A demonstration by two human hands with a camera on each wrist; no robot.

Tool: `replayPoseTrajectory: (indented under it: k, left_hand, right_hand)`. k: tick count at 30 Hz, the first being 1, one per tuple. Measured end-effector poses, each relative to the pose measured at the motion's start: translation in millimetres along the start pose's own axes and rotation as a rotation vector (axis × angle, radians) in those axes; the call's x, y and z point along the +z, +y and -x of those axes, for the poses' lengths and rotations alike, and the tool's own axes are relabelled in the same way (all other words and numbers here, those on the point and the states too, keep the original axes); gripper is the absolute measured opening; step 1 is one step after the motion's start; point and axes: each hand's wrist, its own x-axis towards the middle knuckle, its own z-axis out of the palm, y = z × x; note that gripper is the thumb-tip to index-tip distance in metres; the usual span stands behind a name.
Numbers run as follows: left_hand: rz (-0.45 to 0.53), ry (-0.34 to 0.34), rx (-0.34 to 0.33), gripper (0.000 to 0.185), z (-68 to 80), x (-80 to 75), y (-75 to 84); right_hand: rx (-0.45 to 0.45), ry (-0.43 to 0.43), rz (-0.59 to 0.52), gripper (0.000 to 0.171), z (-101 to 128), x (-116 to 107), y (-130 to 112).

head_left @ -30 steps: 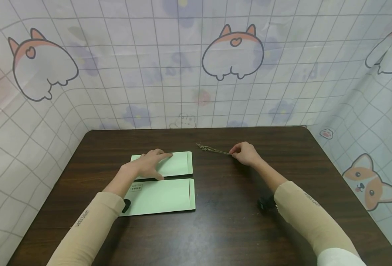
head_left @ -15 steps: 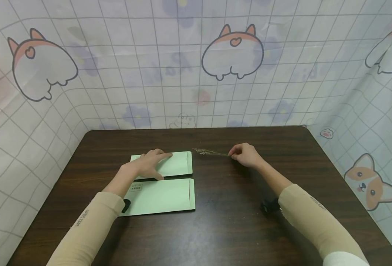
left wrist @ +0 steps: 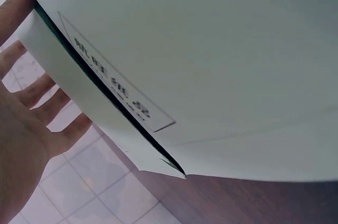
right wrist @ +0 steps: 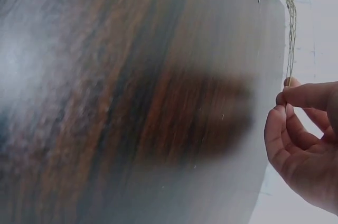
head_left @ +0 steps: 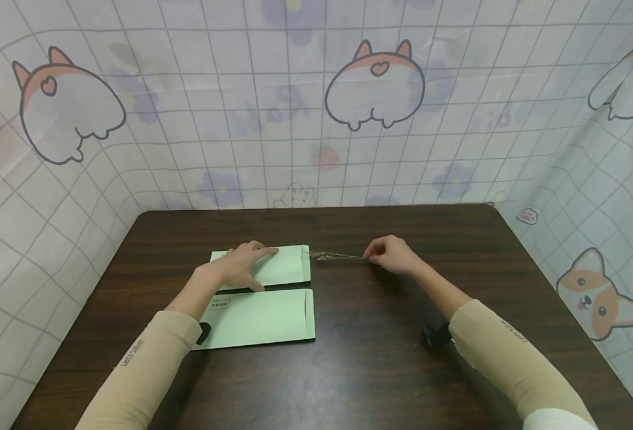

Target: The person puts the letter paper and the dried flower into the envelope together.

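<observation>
Two pale green envelopes lie on the dark wooden table, one behind the other. My left hand (head_left: 239,264) rests with spread fingers on the far envelope (head_left: 284,267). The near envelope (head_left: 265,319) lies just in front of it, and its printed box shows in the left wrist view. Between thumb and fingers, my right hand (head_left: 394,255) pinches the stem end of a thin dried grass sprig (head_left: 338,256). The sprig's seedy tip meets the right end of the far envelope, where the flap is. How deep the tip sits there, I cannot tell.
A brown wooden table (head_left: 359,376) spans the view. Behind it hangs a white gridded cloth (head_left: 306,149) printed with corgis, which also covers both sides. Dark wrist cameras, such as the right one (head_left: 436,335), sit under the forearms.
My right hand has moved slightly left and toward me, bringing the sprig's tip from behind and beside the far envelope to its right end. The left hand stays put.
</observation>
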Motion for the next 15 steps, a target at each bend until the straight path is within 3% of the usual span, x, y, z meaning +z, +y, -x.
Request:
replayPoseTrajectory:
  k: [15]
  left_hand:
    - [-0.003,0.0,0.004,0.094,-1.0,0.1,-0.3]
  right_hand:
    - [-0.035,-0.023,0.0,0.014,-5,10,-13]
